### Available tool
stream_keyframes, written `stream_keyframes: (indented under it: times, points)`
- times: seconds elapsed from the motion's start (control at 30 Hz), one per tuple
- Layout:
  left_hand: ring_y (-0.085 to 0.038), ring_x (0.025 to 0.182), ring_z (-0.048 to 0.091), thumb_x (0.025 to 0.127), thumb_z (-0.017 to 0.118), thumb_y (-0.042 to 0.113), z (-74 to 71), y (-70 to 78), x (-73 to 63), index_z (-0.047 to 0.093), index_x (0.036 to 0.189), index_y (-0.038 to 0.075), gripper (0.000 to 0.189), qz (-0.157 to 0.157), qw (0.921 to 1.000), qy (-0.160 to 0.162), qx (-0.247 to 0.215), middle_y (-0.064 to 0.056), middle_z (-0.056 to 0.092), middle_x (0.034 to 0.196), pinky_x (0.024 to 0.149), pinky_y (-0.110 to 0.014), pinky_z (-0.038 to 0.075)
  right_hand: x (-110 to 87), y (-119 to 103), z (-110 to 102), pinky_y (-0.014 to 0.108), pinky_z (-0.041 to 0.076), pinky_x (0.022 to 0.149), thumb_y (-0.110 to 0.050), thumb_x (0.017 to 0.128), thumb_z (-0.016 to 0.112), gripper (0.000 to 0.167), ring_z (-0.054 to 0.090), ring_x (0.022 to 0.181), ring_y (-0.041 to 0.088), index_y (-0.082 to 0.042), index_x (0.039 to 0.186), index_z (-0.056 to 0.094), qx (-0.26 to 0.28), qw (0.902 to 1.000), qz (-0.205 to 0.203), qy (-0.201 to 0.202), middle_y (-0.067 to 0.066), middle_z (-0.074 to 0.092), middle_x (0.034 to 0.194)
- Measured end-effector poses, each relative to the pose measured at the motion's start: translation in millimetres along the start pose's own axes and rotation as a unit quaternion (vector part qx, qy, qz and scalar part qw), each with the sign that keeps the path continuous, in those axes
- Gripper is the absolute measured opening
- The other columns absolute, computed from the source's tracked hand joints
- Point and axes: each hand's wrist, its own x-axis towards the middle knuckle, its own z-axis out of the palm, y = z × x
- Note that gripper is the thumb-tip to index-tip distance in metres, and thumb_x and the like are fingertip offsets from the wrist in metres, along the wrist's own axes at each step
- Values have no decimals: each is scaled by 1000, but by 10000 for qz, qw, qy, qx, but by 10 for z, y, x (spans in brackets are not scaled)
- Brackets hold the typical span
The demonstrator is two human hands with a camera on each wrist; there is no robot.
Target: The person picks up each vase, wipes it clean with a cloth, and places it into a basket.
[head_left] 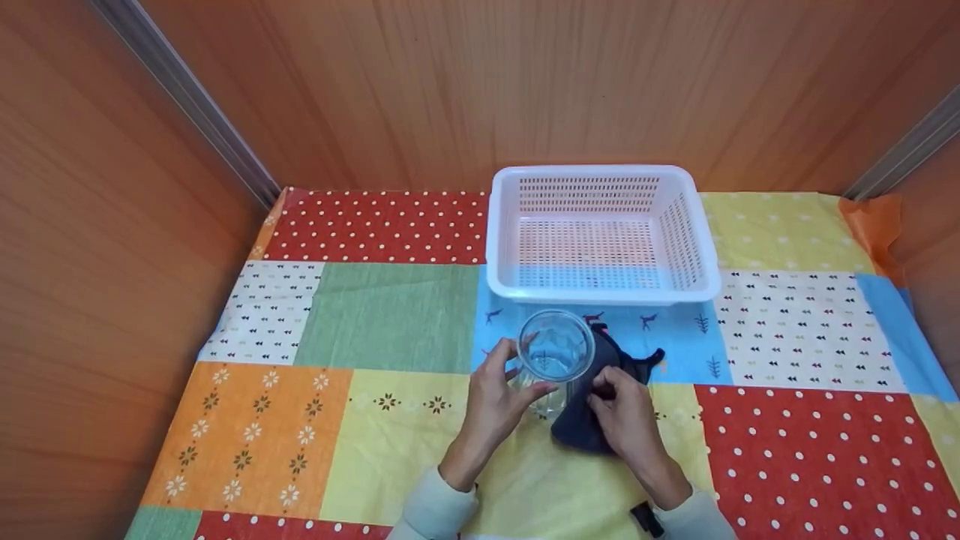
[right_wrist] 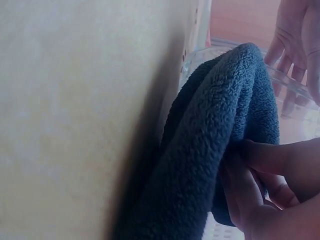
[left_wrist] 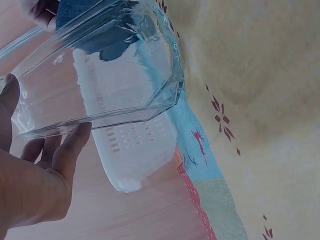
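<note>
Left hand [head_left: 491, 401] grips a clear faceted glass [head_left: 553, 358], fingers curled round its left side, thumb on the near side; left wrist view shows the fingers [left_wrist: 70, 150] wrapped under the glass [left_wrist: 105, 65], which is tilted with its mouth toward the camera on the head. Right hand [head_left: 626, 416] pinches a dark blue fleece cloth [head_left: 600, 397], fingers bunching the folded fabric just right of the glass; right wrist view shows the fingertips [right_wrist: 260, 160] clamped on the cloth [right_wrist: 215, 165], whose top edge touches the glass rim. Cloth hangs down to the table in front of the right hand, one corner sticking out to the right beyond the hand. Both hands are close together, glass between them, cloth against its right side. Under the hands lies a patchwork tablecloth [head_left: 390, 322], yellow patch directly below, light blue patch just past the glass. Beyond the glass, farther from the hands, sits a white perforated plastic basket [head_left: 600, 289], near but apart from the glass. Wood panel walls [head_left: 112, 225] stand around the table on the left, back and right. Pale sleeves [head_left: 435, 510] cover both wrists.
</note>
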Motion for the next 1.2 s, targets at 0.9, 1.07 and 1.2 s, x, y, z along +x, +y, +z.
stream_keyframes:
  times: [0.9, 1.07, 1.2]
  points:
    - [-27, 117, 68, 79, 95, 19, -18, -5, 2, 63, 125, 10, 57, -45, 9999, -79, -140, -7, 71, 122, 94, -46, 62, -18, -239, -76, 29, 63, 78, 17, 86, 75, 20, 73, 96, 31, -1, 92, 68, 814, 9963, 112, 246, 12, 68, 98]
    - [-26, 116, 69, 78, 95, 17, -18, 0, 5, 63, 122, 10, 55, -56, 9999, -71, -62, -7, 72, 120, 93, -46, 63, -3, -368, -136, 20, 60, 79, 17, 85, 76, 18, 73, 93, 23, 1, 93, 71, 1071, 9935, -11, 389, 11, 68, 97]
    - [-27, 116, 69, 78, 96, 15, -15, -2, 7, 63, 120, 10, 54, -75, 9999, -64, -59, -8, 72, 120, 93, -47, 62, 0, -454, -174, 14, 58, 77, 15, 85, 77, 18, 72, 91, 18, 0, 93, 72, 1151, 9921, -125, 481, 12, 68, 97]
